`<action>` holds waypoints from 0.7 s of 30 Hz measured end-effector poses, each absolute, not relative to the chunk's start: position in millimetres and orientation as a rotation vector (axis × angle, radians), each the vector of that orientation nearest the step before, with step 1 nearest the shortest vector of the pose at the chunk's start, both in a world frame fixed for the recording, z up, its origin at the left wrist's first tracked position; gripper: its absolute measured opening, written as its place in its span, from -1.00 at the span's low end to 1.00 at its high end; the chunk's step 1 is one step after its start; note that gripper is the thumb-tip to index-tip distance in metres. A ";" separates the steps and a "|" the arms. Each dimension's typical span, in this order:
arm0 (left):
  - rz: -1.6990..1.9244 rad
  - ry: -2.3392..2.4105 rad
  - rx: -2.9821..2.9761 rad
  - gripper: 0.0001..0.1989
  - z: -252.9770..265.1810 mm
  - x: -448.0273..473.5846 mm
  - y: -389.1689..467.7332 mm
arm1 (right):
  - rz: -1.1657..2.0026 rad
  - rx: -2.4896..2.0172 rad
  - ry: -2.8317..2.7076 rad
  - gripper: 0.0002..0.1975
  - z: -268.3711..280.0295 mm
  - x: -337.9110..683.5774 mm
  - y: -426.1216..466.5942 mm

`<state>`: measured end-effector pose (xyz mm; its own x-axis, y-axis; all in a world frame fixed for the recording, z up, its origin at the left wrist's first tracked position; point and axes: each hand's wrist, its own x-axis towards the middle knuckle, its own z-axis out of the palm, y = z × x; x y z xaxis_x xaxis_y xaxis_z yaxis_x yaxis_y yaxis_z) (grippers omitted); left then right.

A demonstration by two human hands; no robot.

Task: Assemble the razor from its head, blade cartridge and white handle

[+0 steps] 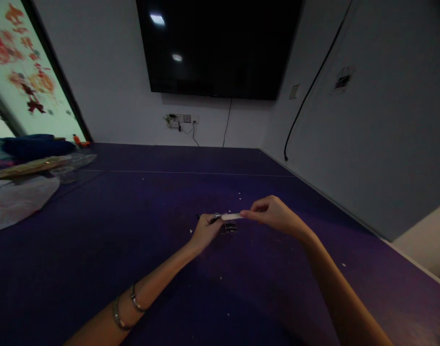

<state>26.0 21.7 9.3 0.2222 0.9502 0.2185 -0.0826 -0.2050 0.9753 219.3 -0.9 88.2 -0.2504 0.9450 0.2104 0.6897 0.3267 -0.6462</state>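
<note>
Near the middle of the view, my left hand is closed around a small dark object with light marks; its kind is too small to make out. My right hand pinches one end of a flat white strip between thumb and fingers. The strip's other end reaches the dark object at my left fingers; whether they touch I cannot tell. Just below the strip, a small dark piece with light markings shows over the purple surface. Two bracelets circle my left forearm.
Small white scraps are scattered on the purple surface. Bags and folded cloth lie at the far left. A television hangs on the back wall above sockets with cables. A black cable runs down the right wall.
</note>
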 end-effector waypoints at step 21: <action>1.104 0.796 1.591 -0.67 3.8 28.0 15.1 | 0.613 -1.398 -2.082 -0.58 94.9 211.8 -13.5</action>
<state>28.0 15.1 3.8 0.3665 0.8899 0.2715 -0.0241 -0.2826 0.9589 211.8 -13.5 94.9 -0.3056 0.9328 0.1913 0.6805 0.3544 -0.6414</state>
